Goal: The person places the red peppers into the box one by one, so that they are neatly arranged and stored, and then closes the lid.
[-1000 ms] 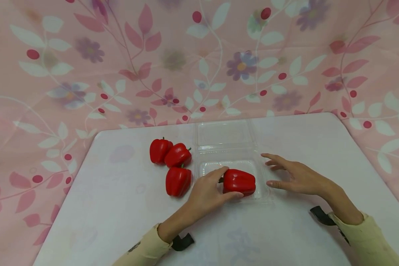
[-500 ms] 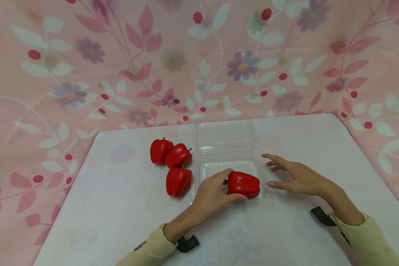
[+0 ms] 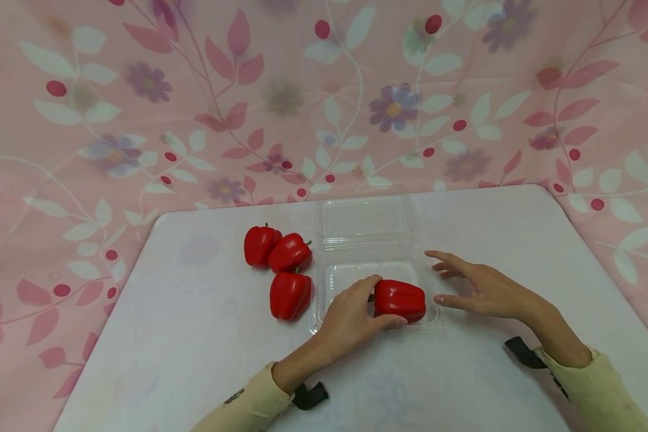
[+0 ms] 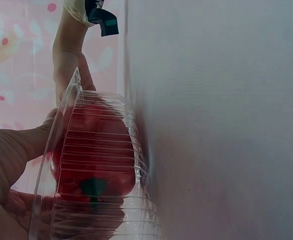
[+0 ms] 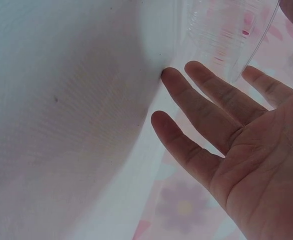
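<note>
A red bell pepper (image 3: 402,300) lies on its side in the base of a clear plastic clamshell box (image 3: 351,273), stem toward my left hand (image 3: 348,318). That hand holds it from the left, thumb along the near side and fingers at the far side. Through the ribbed wall of the box, the left wrist view shows the pepper (image 4: 99,155) with its green stem. My right hand (image 3: 477,289) is just right of the box, its fingers extended and holding nothing. In the right wrist view this hand (image 5: 236,135) has spread, fairly straight fingers.
Three more red bell peppers (image 3: 290,296) sit grouped left of the box. The clear lid (image 3: 364,217) lies folded back behind the base. A white-covered table (image 3: 194,336) meets a pink floral cloth (image 3: 302,108) at its back edge.
My left hand has moved slightly right and nearer with the bell pepper, which now lies closer to the right side of the box. My right hand has stayed almost still.
</note>
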Action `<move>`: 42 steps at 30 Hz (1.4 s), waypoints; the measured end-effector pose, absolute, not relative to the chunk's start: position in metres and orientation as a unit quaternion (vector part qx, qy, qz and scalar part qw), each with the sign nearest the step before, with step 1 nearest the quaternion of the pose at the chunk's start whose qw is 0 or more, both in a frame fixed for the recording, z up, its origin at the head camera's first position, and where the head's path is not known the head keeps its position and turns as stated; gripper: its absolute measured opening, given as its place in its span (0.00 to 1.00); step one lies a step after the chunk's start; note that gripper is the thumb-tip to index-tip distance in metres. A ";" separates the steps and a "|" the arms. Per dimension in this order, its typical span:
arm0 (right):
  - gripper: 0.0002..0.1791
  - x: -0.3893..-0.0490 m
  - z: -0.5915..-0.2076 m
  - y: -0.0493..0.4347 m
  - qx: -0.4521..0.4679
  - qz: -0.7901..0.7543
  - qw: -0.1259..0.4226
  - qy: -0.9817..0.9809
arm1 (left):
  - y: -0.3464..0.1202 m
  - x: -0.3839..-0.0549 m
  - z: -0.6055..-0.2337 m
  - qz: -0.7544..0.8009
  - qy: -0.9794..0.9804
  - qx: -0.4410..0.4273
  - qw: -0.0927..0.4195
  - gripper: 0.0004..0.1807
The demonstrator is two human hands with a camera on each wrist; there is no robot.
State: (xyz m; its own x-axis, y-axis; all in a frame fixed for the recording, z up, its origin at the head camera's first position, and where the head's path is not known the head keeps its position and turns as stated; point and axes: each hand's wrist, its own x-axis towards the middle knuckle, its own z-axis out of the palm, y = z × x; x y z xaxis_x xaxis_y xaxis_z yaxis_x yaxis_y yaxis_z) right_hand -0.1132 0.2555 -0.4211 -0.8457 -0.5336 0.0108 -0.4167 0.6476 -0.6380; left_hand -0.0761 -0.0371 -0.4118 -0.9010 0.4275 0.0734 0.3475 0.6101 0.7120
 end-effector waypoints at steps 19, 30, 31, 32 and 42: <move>0.47 -0.114 -0.424 0.258 -0.264 -0.332 0.090 0.901 | -0.032 -0.077 -0.410 0.367 0.898 0.229 0.078 0.36; 0.47 -0.114 -0.424 0.257 -0.266 -0.329 0.085 0.902 | -0.038 -0.078 -0.405 0.369 0.898 0.224 0.083 0.40; 0.47 -0.114 -0.424 0.257 -0.267 -0.328 0.085 0.902 | -0.039 -0.079 -0.404 0.370 0.898 0.222 0.083 0.40; 0.47 -0.114 -0.424 0.257 -0.266 -0.327 0.084 0.903 | -0.040 -0.079 -0.403 0.371 0.899 0.219 0.083 0.41; 0.46 -0.114 -0.423 0.255 -0.262 -0.324 0.087 0.905 | -0.054 -0.083 -0.388 0.377 0.901 0.198 0.080 0.40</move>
State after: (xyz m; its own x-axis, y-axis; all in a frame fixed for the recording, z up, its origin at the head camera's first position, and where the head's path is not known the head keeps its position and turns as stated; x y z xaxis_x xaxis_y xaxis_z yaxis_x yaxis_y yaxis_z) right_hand -0.1135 0.2549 -0.4226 -0.8476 -0.5305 0.0111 -0.4172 0.6533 -0.6317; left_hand -0.0829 -0.0544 -0.3883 -0.9084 0.4181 0.0055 0.2972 0.6363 0.7119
